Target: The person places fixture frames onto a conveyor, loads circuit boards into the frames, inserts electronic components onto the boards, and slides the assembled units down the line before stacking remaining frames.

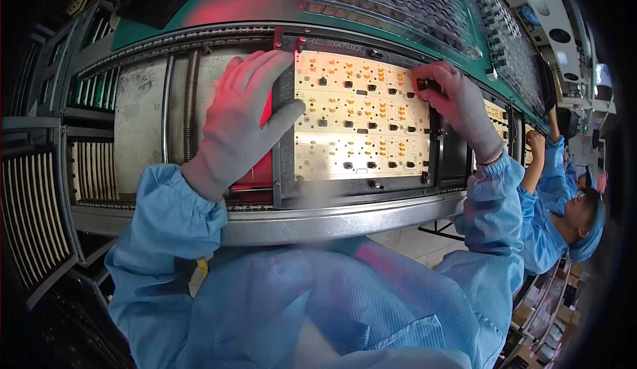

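Head: board (361, 115) right of left hand (233, 122)

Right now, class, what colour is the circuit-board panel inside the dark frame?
The panel is pale cream-yellow; the head view shows it best.

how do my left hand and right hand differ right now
The left hand is at the pale panel's left edge; the right hand is at its upper right corner.
The left hand's fingers reach out fairly straight, thumb spread away; the right hand's fingers are bent and drawn together.
Both wear grey gloves, with blue sleeves gathered at the wrists.
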{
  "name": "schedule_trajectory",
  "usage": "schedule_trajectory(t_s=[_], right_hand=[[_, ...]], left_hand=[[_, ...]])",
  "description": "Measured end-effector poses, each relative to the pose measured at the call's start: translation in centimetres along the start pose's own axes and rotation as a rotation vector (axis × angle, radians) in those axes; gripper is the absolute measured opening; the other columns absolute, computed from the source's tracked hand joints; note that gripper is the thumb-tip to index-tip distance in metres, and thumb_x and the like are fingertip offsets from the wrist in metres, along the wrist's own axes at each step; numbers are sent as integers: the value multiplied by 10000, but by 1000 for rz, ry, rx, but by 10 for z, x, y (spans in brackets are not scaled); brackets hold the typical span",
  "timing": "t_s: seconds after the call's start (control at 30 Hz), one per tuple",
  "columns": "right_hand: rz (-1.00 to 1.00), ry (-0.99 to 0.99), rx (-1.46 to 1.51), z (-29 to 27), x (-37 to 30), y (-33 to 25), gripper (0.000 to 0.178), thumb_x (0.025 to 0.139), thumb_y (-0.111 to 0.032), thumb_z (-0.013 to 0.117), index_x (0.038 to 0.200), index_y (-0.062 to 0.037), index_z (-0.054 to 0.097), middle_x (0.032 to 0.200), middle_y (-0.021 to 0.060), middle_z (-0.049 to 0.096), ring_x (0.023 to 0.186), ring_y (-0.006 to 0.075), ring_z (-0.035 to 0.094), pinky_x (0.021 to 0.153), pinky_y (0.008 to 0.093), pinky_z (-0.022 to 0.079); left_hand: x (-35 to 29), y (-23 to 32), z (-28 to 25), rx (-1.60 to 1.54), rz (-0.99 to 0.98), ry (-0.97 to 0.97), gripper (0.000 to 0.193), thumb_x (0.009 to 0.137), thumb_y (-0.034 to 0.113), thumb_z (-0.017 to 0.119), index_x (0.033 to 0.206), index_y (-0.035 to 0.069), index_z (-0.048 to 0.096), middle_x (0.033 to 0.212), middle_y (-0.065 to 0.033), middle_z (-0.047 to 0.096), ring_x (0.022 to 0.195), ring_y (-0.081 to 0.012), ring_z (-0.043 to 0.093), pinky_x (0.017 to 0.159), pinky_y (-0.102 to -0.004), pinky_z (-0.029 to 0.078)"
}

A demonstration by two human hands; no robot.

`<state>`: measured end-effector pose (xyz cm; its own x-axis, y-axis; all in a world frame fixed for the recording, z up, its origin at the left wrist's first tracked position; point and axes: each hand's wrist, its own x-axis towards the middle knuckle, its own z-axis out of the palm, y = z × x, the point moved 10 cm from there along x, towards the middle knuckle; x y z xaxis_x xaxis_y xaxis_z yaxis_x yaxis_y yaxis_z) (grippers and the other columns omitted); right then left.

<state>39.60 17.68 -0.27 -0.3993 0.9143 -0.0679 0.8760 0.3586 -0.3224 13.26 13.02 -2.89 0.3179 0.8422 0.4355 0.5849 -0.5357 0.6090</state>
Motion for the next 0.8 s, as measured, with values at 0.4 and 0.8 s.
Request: schedule_trajectory(t_s=[0.4, 0.8], right_hand=[[-11, 12, -87, -1, 2, 12, 323, 808, -97, 665, 1130, -129, 662, 1032, 60, 660, 878, 246, 650, 766, 344, 505], [180, -24, -78, -1, 2, 25, 295, 844, -223, 689, 1121, -122, 677, 984, 68, 694, 789, 244, 667, 727, 338, 513]], left_hand=[[-2, 4, 10, -10, 29, -38, 598, 841, 130, 723, 1375, 51, 465, 1377, -161, 495, 1303, -328, 457, 1135, -464, 314], [-1, 8, 14, -51, 54, -55, 620, 822, 92, 730, 1376, 33, 459, 1385, -176, 491, 1288, -353, 467, 1100, -452, 359]])
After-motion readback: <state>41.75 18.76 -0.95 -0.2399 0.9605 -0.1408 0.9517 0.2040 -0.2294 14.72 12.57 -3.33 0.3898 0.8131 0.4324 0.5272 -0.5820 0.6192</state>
